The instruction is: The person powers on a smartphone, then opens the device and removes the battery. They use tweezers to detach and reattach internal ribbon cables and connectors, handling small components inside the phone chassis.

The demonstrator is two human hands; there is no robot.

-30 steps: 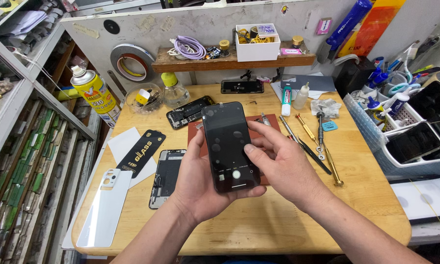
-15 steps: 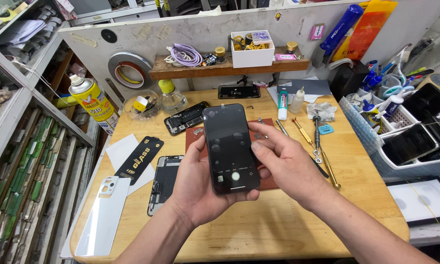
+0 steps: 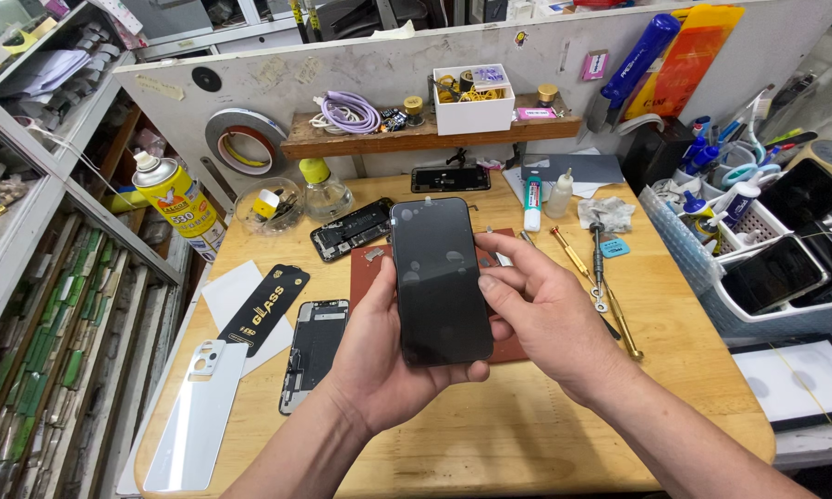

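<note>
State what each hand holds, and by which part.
The left hand cradles the black phone by its lower half; the right hand touches its right edge.

The screen of the black phone (image 3: 440, 280), lit earlier with a round button glowing near its lower edge, is now seen dark. The right hand (image 3: 538, 319) has been drawn off the glass to the phone's right edge, fingers lifted clear of the screen.

- Phone (image 3: 441, 282): glossy black glass face, smooth, catching reflections.
- Workbench (image 3: 527, 434): light wood, matt grain.
- Spray can (image 3: 180, 199): shiny painted metal.
- Basket (image 3: 711, 286): pale plastic, perforated.
- Mat (image 3: 365, 268): probably matt rubber, reddish-brown.
</note>
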